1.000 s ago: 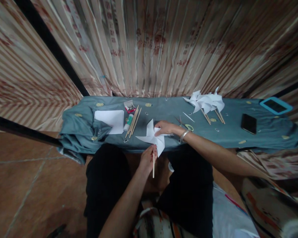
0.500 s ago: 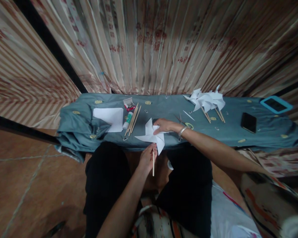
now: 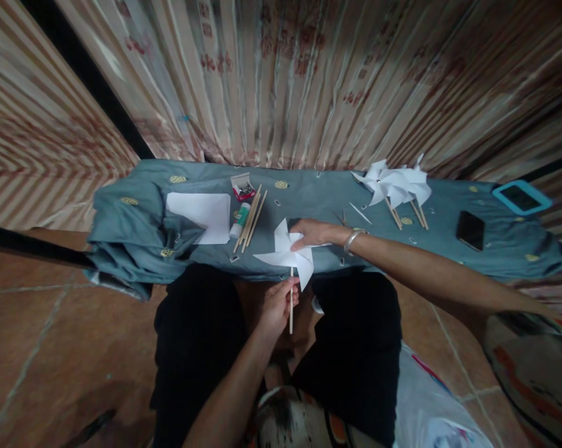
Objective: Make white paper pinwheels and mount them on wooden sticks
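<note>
A white paper pinwheel [image 3: 285,251] is held over the front edge of the cloth-covered bench, its pale wooden stick [image 3: 291,317] pointing down toward me. My left hand [image 3: 278,303] is closed around that stick, just below the paper blades. From the right, my right hand [image 3: 310,233] grips the pinwheel near its centre, fingers on the paper; the thumb and fingertips partly cover the hub. A silver bangle circles my right wrist. Just beyond that wrist lie scissors [image 3: 341,218], mostly hidden by the forearm.
White paper sheets [image 3: 215,214], a glue stick [image 3: 240,221], wooden sticks [image 3: 255,221] and a small open box of pins [image 3: 243,188] lie to the left. Several other pinwheels [image 3: 395,183], a dark phone [image 3: 470,230] and a blue-framed device [image 3: 522,196] lie to the right. A paper strip [image 3: 360,213] sits between.
The view has shifted slightly. My left hand sits a little lower on the stick, farther from the blades. My right hand keeps its hold on the paper.
</note>
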A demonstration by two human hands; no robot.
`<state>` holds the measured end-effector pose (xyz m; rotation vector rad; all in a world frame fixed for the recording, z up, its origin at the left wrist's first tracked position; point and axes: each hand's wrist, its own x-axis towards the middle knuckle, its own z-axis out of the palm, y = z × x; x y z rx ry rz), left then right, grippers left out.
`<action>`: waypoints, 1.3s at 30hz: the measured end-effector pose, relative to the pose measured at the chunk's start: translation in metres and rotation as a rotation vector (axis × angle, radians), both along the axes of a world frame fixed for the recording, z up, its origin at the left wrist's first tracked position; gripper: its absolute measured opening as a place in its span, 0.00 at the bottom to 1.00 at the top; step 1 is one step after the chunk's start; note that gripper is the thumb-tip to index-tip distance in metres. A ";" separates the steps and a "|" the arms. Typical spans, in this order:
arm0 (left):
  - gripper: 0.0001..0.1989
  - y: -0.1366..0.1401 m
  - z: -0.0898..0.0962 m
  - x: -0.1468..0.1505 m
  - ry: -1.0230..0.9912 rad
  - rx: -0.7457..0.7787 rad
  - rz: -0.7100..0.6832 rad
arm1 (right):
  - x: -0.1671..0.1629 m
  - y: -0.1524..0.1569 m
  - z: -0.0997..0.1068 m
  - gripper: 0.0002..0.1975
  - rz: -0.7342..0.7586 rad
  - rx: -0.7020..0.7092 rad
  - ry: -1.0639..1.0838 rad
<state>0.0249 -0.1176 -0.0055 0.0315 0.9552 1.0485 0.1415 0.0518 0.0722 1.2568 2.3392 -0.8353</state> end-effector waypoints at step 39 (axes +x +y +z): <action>0.19 0.003 -0.012 0.008 0.164 0.105 -0.077 | 0.003 -0.004 -0.008 0.11 -0.021 0.048 -0.004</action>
